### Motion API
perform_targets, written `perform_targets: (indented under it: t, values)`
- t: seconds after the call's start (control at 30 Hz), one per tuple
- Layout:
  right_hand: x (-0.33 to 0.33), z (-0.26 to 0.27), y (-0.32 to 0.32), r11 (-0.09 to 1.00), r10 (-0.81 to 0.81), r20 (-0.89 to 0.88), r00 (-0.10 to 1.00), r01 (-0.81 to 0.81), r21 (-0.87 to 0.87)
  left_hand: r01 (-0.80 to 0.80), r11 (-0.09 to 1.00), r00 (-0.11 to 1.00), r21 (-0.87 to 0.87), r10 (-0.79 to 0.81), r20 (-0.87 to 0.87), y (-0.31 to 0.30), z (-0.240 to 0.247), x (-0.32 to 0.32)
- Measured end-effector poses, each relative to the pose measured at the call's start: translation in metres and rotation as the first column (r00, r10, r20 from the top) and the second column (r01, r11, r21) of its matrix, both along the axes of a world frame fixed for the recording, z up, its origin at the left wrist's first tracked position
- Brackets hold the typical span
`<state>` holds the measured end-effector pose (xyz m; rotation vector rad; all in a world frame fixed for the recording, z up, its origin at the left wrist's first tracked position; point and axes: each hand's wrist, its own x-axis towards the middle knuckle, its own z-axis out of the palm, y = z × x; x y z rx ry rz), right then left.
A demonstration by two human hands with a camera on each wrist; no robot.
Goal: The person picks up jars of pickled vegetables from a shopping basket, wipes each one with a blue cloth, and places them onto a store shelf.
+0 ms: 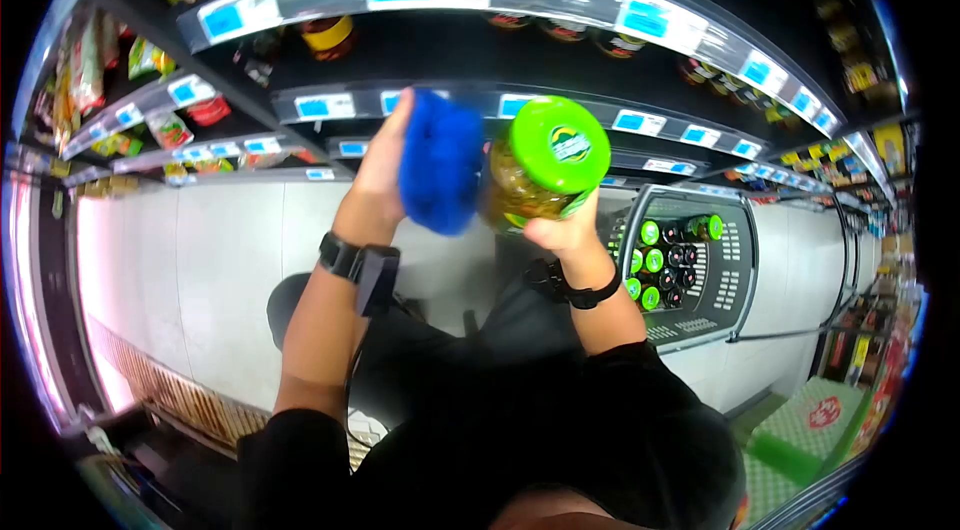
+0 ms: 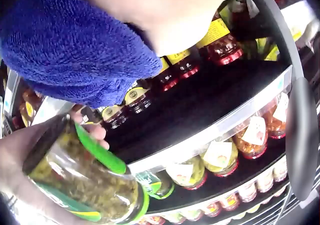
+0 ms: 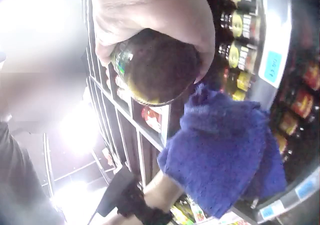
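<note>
My right hand grips a glass jar of green pickled vegetables with a bright green lid, tilted so the lid faces me. The jar's dark base shows in the right wrist view, the jar's side in the left wrist view. My left hand holds a blue fluffy cloth against the jar's left side. The cloth fills the top of the left wrist view and the cloth hangs at the lower right of the right wrist view.
Dark store shelves with blue price tags stand ahead, stocked with jars and red-lidded bottles. A grey shopping basket with several green-lidded jars sits at the right. Snack packets fill shelves on the left.
</note>
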<state>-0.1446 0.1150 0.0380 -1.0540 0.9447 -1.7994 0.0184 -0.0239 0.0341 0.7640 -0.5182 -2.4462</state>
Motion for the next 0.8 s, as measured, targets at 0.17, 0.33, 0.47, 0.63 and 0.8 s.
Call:
perform_targets:
  t: [0.17, 0.33, 0.47, 0.63, 0.8]
  values:
    - [-0.039, 0.061, 0.024, 0.988, 0.091, 0.121, 0.988, -0.104, 0.11, 0.116, 0.993, 0.97, 0.024, -0.109, -0.219, -0.003, -0.004, 0.008]
    - [-0.082, 0.098, 0.036, 0.993, -0.115, -0.073, 0.991, 0.114, -0.015, 0.102, 0.995, 0.99, 0.021, -0.099, -0.096, 0.01, 0.015, 0.001]
    - [-0.118, 0.138, 0.045, 0.972, -0.224, -0.203, 0.953, 0.206, -0.109, 0.091, 0.996, 0.99, -0.018, -0.093, -0.105, 0.008, 0.009, -0.002]
    - [-0.164, 0.19, 0.039, 0.968, -0.244, -0.255, 0.936, 0.251, -0.004, 0.115, 0.992, 0.99, -0.048, -0.118, -0.071, 0.015, 0.015, 0.0]
    - [-0.201, 0.222, 0.016, 0.959, -0.254, -0.382, 0.888, 0.282, 0.017, 0.111, 0.992, 0.994, -0.059, -0.111, 0.008, 0.019, 0.016, 0.002]
